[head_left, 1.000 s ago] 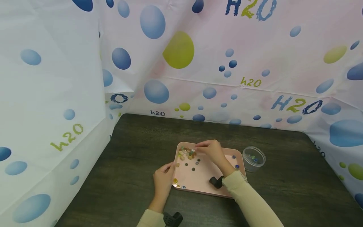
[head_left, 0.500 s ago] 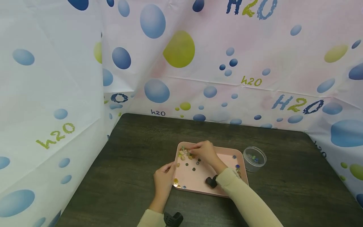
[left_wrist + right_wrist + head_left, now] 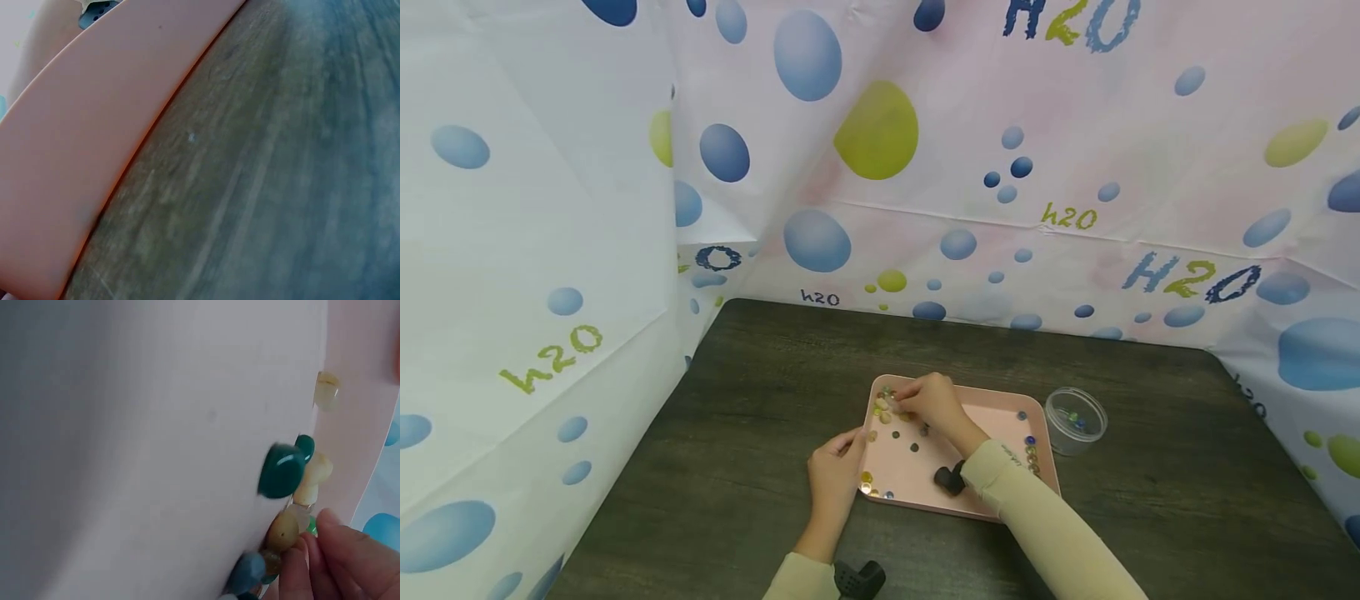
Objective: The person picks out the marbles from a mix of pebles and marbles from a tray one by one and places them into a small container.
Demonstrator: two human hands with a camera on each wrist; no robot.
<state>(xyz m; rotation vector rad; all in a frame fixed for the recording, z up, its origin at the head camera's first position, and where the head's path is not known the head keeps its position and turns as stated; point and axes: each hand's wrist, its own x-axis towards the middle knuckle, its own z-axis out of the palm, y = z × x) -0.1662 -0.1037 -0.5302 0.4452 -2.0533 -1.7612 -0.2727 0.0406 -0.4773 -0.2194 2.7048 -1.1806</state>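
Note:
A pink tray (image 3: 947, 500) lies on the table with small polished stones and glass beads in it. My left hand (image 3: 833, 479) grips the tray's left rim between thumb and fingers; the left wrist view shows the tray's outer wall (image 3: 94, 125) beside the table. My right hand (image 3: 934, 402) reaches into the far left corner, fingertips together among clustered stones (image 3: 883, 408). In the right wrist view its fingers (image 3: 350, 550) touch the pile beside a tan stone (image 3: 282, 531) and a green bit; whether they pinch one is hidden. A dark green stone (image 3: 282, 470) lies nearby.
A clear round tub (image 3: 1075, 423) with a few blue and green beads stands right of the tray. Amber beads (image 3: 867, 479) lie in the near left corner, and a row of beads (image 3: 1032, 454) runs along the right wall. A patterned sheet (image 3: 925, 208) hangs behind the table.
My right hand has moved left and deeper into the corner cluster, uncovering more of the bead row at the tray's right side. My left hand has stayed on the rim.

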